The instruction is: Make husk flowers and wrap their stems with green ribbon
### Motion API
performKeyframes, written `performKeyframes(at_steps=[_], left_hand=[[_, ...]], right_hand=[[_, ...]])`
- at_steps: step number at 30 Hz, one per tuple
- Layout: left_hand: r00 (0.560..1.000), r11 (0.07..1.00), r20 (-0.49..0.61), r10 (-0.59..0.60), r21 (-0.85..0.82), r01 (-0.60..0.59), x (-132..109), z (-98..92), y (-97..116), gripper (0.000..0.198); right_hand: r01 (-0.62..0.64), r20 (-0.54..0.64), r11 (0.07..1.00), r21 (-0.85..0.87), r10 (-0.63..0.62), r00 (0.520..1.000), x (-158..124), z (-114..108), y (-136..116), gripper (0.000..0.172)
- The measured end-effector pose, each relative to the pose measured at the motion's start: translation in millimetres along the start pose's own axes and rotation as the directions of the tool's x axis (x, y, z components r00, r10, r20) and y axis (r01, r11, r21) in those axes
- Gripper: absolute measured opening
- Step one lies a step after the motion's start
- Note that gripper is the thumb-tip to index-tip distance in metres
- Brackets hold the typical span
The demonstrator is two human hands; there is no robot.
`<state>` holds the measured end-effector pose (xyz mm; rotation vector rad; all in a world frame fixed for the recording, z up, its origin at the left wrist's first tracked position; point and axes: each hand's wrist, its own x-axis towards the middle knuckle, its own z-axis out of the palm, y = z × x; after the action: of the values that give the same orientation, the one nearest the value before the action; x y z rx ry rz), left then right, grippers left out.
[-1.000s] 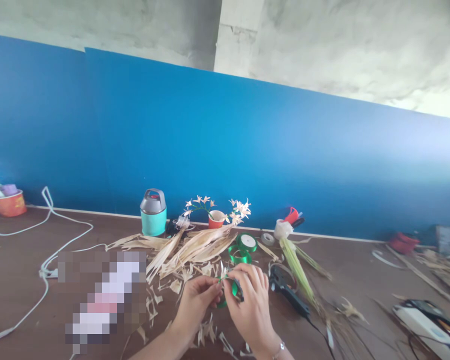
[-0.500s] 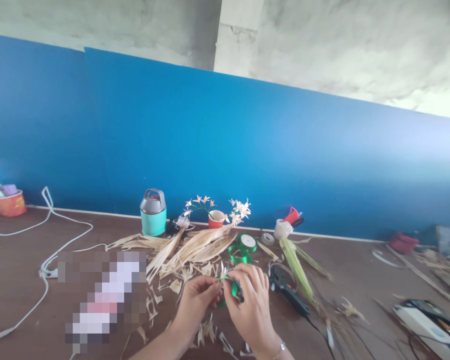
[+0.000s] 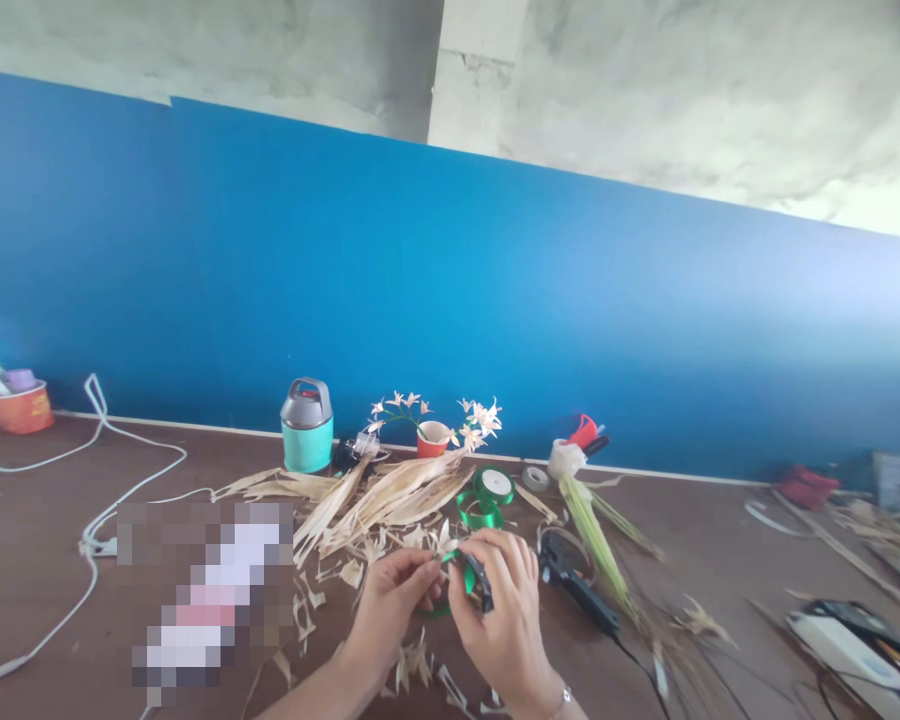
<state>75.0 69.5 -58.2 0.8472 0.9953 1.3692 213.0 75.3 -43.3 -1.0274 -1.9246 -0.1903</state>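
Low in the middle, my two hands meet fingertip to fingertip. Thumb and forefinger of my left hand [image 3: 390, 605] pinch the base of a small pale husk flower [image 3: 445, 538], wrapped there in green. My right hand [image 3: 504, 610] pinches a green ribbon [image 3: 469, 578] right beside it, and the ribbon loops down between the hands. Under the right fingers shows a dark tool [image 3: 484, 588], mostly hidden, its kind unclear. Just beyond the hands lies a green ribbon spool [image 3: 497, 484] with loose ribbon. Dried corn husks [image 3: 401, 495] spread behind my left hand.
A black glue gun [image 3: 581, 592] with a cord lies right of my hands, near green stalks [image 3: 596, 540]. Behind stand a turquoise flask [image 3: 307, 440] and an orange cup [image 3: 430, 440] with husk flowers. White cables [image 3: 124, 490] run across the left. A blue partition [image 3: 420, 280] closes the back.
The right fingers have shifted slightly, and more of the dark tool beneath them shows. The small flower tilts a little differently. Both hands stay in nearly the same place.
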Motion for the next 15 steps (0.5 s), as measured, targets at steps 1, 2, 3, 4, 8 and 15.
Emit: performKeyframes(at_steps=[1, 2, 3, 4, 8, 15], left_hand=[[1.000, 1.000, 0.003, 0.010, 0.002, -0.010, -1, 0.2, 1, 0.031], [1.000, 1.000, 0.006, 0.017, 0.007, -0.017, -1, 0.2, 2, 0.031], [1.000, 1.000, 0.007, 0.021, 0.013, -0.021, -2, 0.1, 2, 0.032], [1.000, 1.000, 0.006, 0.024, 0.019, -0.025, -2, -0.1, 2, 0.032], [0.999, 0.998, -0.002, 0.041, 0.053, -0.041, -3, -1.9, 0, 0.033], [0.980, 0.955, -0.001, 0.199, 0.226, -0.194, 3, -9.2, -6, 0.030]], right_hand=[[0.001, -0.019, 1.000, 0.018, -0.001, 1.000, 0, -1, 0, 0.014], [0.000, -0.032, 0.999, 0.042, 0.001, 1.000, 0, -2, 0, 0.015], [-0.007, -0.033, 0.998, 0.070, 0.009, 0.999, 0, -2, 0, 0.016], [-0.016, -0.029, 0.995, 0.100, 0.019, 0.999, -1, -3, 1, 0.017], [-0.115, -0.005, 0.963, 0.245, 0.119, 0.993, -5, 1, 7, 0.014], [-0.391, 0.146, 0.727, 0.564, 0.378, 0.914, -4, 9, 3, 0.020]])
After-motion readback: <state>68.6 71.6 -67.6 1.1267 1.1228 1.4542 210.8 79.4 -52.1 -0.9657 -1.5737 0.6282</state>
